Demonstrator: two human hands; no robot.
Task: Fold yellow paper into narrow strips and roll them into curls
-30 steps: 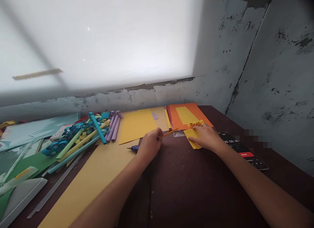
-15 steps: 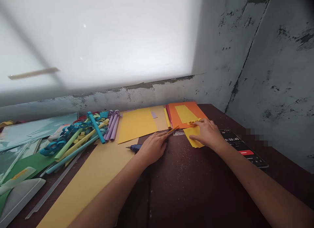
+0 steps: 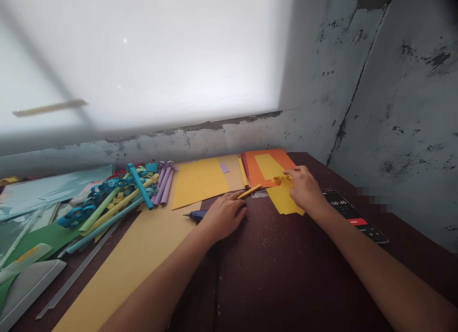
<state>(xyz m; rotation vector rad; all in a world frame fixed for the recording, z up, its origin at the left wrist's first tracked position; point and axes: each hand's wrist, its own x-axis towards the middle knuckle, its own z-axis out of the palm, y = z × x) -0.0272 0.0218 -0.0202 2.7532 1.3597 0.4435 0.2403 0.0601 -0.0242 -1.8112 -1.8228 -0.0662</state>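
Note:
My left hand (image 3: 225,215) rests low over the dark table, its fingers closed around the near end of a thin yellow paper strip (image 3: 249,191). My right hand (image 3: 303,186) is at the small yellow sheets (image 3: 282,201), fingertips by a curled yellow paper piece (image 3: 277,179); whether it grips anything is unclear. Behind them lies an orange sheet (image 3: 250,165) with a yellow piece (image 3: 266,166) on top. Beside my left hand is a blue glue gun (image 3: 196,215), partly hidden.
A phone (image 3: 354,217) lies right of my right forearm. Large yellow paper (image 3: 200,181), a yellow roll (image 3: 244,173), purple rolls (image 3: 166,184) and teal rolls (image 3: 140,186) lie along the back. A tan sheet (image 3: 143,255) runs under my left forearm.
My right hand has shifted slightly, uncovering more of the yellow sheets, which are more spread out. The strip by my left hand now shows broader and its far end is a little lower.

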